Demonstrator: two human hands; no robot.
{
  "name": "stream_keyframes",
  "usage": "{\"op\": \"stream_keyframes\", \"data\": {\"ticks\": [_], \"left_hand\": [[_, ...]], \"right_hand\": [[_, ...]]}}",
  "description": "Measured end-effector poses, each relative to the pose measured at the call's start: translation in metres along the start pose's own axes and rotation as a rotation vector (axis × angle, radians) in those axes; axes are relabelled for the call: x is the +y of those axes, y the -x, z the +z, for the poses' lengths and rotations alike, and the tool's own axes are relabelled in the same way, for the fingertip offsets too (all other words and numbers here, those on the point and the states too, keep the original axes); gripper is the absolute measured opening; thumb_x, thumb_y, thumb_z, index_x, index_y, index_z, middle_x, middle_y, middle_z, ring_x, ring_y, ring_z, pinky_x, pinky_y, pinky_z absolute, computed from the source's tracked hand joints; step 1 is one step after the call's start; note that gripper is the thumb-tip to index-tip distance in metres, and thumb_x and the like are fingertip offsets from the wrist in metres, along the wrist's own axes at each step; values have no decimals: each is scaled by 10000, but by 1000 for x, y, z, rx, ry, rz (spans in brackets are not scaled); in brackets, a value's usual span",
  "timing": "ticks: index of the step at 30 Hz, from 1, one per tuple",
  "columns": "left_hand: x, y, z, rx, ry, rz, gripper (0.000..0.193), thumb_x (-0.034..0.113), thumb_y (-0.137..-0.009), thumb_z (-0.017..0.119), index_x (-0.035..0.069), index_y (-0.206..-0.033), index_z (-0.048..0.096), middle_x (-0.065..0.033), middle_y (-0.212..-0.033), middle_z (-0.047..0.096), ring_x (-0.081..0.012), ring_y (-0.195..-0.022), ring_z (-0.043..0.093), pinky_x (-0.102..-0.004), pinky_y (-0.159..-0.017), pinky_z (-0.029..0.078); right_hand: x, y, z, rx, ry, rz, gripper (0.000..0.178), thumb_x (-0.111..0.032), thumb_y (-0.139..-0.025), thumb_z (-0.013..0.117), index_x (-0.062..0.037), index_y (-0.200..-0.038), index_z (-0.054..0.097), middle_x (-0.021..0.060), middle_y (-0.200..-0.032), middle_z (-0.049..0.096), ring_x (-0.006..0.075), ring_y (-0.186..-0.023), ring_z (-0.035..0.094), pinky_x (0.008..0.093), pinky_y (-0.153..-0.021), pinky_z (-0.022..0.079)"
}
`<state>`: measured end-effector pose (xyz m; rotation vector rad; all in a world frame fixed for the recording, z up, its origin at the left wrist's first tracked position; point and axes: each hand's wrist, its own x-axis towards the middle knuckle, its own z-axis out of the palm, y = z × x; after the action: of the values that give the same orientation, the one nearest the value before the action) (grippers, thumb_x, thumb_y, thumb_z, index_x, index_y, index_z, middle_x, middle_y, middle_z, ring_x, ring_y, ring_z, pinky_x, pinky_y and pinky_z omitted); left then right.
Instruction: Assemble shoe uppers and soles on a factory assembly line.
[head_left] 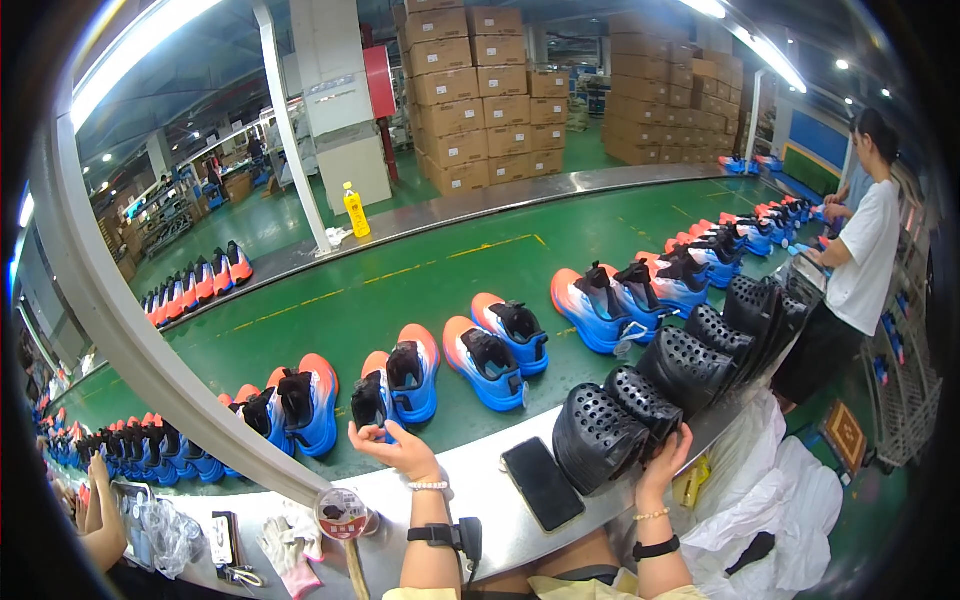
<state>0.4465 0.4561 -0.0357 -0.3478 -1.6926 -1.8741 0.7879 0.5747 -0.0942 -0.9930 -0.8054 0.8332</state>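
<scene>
My left hand (400,452) is raised palm up over the bench edge, fingers loosely bent and apart, with nothing visible in it. Just beyond it on the green belt stands a pair of orange-and-blue sneakers (413,375) with black collars. Another pair of sneakers (487,368) is to their right. My right hand (668,458) has its fingers around the back end of a black perforated clog (645,398); part of the grip is hidden. A second black clog (597,430) sits against it on the metal ledge.
More black clogs (690,360) continue right along the ledge. A phone (543,485), a lidded cup (343,513) and gloves (290,548) lie near me. A white post (190,390) crosses at left. Co-workers' arms (100,510) show left; a person (865,245) stands right.
</scene>
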Motion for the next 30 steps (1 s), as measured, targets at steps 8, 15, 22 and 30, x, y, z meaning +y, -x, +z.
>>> {"op": "stream_keyframes", "data": {"ticks": [8,15,22,30], "left_hand": [[-13,-5,-5,57,249,-303,656,-55,-907,488,75,-1487,210,-37,-880,453,-113,-719,463,-261,-687,427],[-23,-21,-3,15,313,-347,522,-59,-906,482,55,-1377,288,-46,-847,482,-110,-671,476,-249,-651,423],[-44,-32,6,7,401,-293,423,-54,-902,498,14,-1299,369,-43,-846,489,-134,-756,536,-289,-767,455],[-49,-60,11,140,385,-499,243,-11,-931,489,29,-1164,435,-23,-776,470,-92,-607,463,-262,-594,394]], "right_hand": [[14,-4,-8,-9,2,2,267,-239,-1030,477,-130,-1269,530,-77,-847,523,15,-624,398,186,-519,292],[6,-3,-6,-38,2,36,270,-194,-1043,449,-86,-1285,495,-36,-962,547,31,-704,438,187,-592,344],[7,-3,-10,-58,26,55,291,-202,-1044,457,-78,-1306,482,-10,-1026,551,46,-758,468,189,-634,373],[8,-2,-11,-48,31,52,285,-188,-1042,455,-76,-1302,487,0,-1043,557,51,-787,487,190,-652,390]]}}
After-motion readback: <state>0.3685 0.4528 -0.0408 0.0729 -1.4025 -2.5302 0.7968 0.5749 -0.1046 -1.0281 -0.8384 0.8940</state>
